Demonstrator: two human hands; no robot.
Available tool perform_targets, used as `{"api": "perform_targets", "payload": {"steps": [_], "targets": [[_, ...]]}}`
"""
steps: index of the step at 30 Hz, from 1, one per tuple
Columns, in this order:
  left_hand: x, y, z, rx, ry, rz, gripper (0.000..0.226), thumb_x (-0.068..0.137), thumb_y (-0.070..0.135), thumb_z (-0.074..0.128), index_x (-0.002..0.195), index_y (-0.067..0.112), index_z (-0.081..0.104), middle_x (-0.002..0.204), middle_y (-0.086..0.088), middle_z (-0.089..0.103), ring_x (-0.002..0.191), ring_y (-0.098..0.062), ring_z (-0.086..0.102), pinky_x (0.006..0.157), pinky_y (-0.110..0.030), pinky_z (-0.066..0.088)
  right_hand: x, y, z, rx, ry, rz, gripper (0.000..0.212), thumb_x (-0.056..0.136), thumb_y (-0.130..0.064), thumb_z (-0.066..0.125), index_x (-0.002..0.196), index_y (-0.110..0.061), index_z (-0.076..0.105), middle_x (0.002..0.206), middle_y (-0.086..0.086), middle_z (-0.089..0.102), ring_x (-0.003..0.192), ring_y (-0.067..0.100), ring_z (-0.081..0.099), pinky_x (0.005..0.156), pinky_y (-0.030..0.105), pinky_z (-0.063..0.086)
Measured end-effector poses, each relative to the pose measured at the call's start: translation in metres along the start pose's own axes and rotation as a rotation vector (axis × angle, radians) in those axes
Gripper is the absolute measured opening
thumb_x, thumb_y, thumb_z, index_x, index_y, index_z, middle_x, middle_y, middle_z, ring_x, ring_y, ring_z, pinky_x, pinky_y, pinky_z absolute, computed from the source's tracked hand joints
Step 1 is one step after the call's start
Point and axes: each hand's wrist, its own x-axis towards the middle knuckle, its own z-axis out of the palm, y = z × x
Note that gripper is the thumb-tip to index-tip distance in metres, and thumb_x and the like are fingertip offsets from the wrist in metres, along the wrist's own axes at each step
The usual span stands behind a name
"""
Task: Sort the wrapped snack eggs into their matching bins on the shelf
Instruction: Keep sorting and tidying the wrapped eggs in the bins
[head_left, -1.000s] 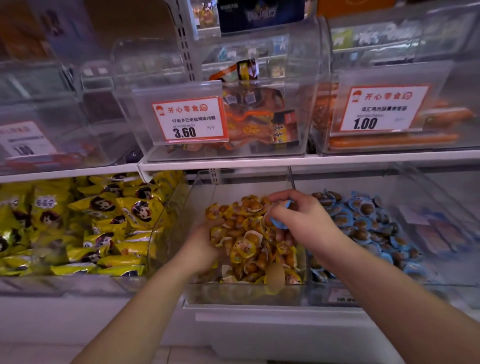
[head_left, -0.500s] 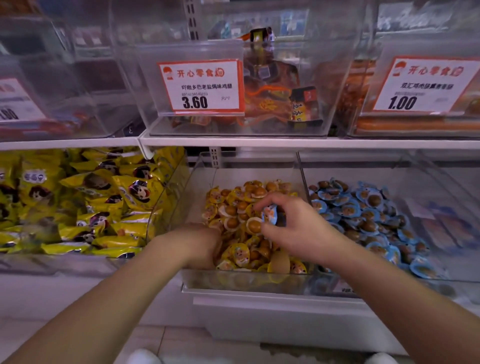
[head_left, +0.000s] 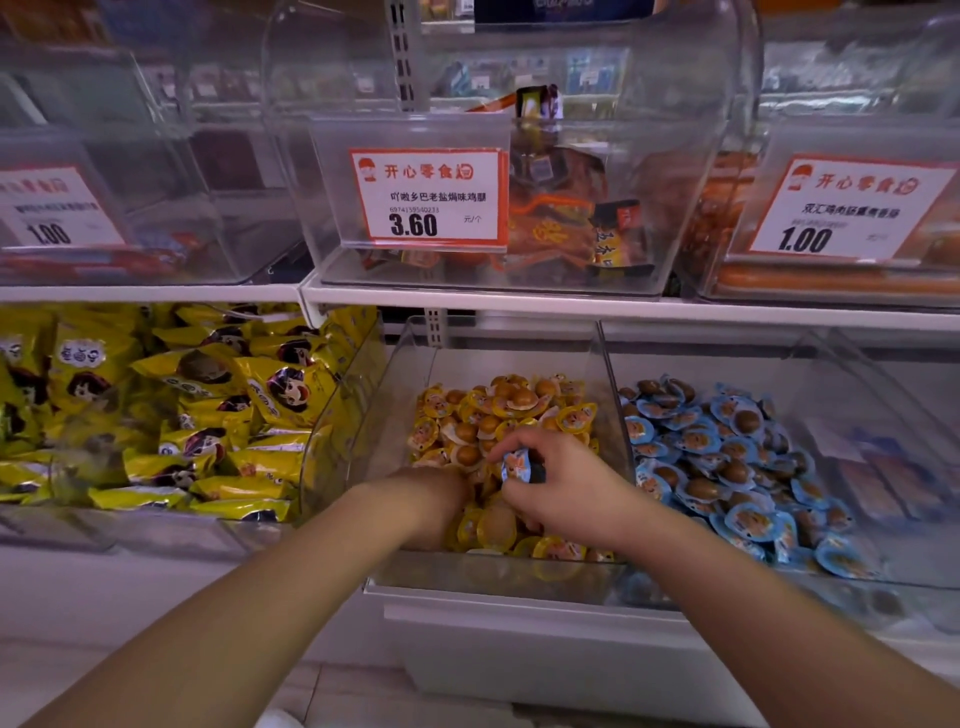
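Over the clear plastic middle bin (head_left: 597, 364) heaped with glossy yellow-wrapped round snack eggs (head_left: 498, 415), the right hand (head_left: 558, 488) pinches a crinkled blue-wrapped egg (head_left: 518, 464). Beside it, the left hand (head_left: 431, 499) digs into the pile, fingers hidden, so I cannot tell its grip.

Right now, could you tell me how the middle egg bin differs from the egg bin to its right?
The middle bin holds yellow-wrapped eggs; the right bin holds blue-wrapped ones. Both hands are in the middle bin, none in the right bin. The right hand holds a blue egg above the yellow pile, so the middle bin had a stray. Both are clear plastic bins on the lower shelf.
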Motion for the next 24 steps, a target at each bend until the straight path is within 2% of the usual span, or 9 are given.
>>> {"api": "perform_targets", "payload": {"steps": [3,9,14,17,19,22,24], "targets": [[0.003,0.004,0.000,0.047,-0.017,-0.013,0.059,0.091,0.062,0.048,0.133,0.021,0.057,0.137,-0.007,0.058,0.119,-0.029,0.058,0.098,-0.038,0.050,-0.001,0.001,0.001,-0.031,-0.007,-0.012,0.032,0.085,-0.020,0.066,0.115,-0.030,0.063,0.094,-0.019,0.055,0.051,-0.013,0.055,0.042,0.009,0.037],[-0.003,-0.010,0.007,-0.077,0.115,-0.031,0.045,0.080,0.051,0.069,0.116,0.026,0.066,0.116,-0.002,0.068,0.102,-0.024,0.063,0.087,-0.035,0.054,-0.001,0.003,0.000,-0.016,-0.011,-0.007,0.032,0.085,-0.020,0.066,0.115,-0.030,0.063,0.074,-0.015,0.058,0.044,-0.001,0.056,0.040,0.017,0.039],[0.000,-0.020,0.007,-0.261,0.177,-0.110,0.032,0.088,0.036,0.062,0.120,0.034,0.064,0.114,0.003,0.069,0.099,-0.019,0.064,0.088,-0.034,0.054,0.001,0.001,0.001,-0.007,0.005,0.003,0.033,0.084,-0.019,0.065,0.115,-0.029,0.063,0.077,-0.016,0.058,0.049,0.001,0.059,0.045,0.021,0.045],[0.002,-0.018,0.006,-0.213,0.191,-0.116,0.037,0.086,0.038,0.065,0.122,0.033,0.062,0.118,0.000,0.068,0.104,-0.023,0.063,0.084,-0.026,0.050,0.002,0.001,0.001,-0.017,0.022,0.003,0.032,0.085,-0.019,0.065,0.116,-0.027,0.063,0.079,-0.022,0.052,0.050,0.002,0.058,0.047,0.020,0.045],[0.000,-0.012,0.006,-0.166,0.207,-0.107,0.046,0.082,0.044,0.068,0.125,0.031,0.058,0.122,-0.002,0.066,0.108,-0.025,0.063,0.079,-0.023,0.044,0.001,0.001,0.001,-0.039,0.021,-0.009,0.032,0.086,-0.020,0.065,0.117,-0.027,0.063,0.085,-0.021,0.054,0.057,0.000,0.058,0.050,0.017,0.044],[-0.001,-0.005,0.006,-0.065,0.157,-0.143,0.065,0.077,0.048,0.075,0.133,0.026,0.051,0.128,-0.005,0.063,0.114,-0.026,0.061,0.085,-0.027,0.048,-0.001,0.002,0.002,-0.037,0.005,0.000,0.032,0.085,-0.021,0.066,0.116,-0.030,0.063,0.083,-0.014,0.061,0.055,0.000,0.059,0.045,0.015,0.042],[0.002,0.002,0.005,0.031,0.099,-0.183,0.063,0.084,0.047,0.070,0.137,0.021,0.049,0.132,-0.008,0.060,0.116,-0.028,0.061,0.091,-0.032,0.049,0.000,0.003,0.003,-0.040,-0.002,0.016,0.033,0.084,-0.021,0.065,0.115,-0.032,0.063,0.076,-0.015,0.059,0.051,-0.002,0.057,0.043,0.013,0.040]]}}
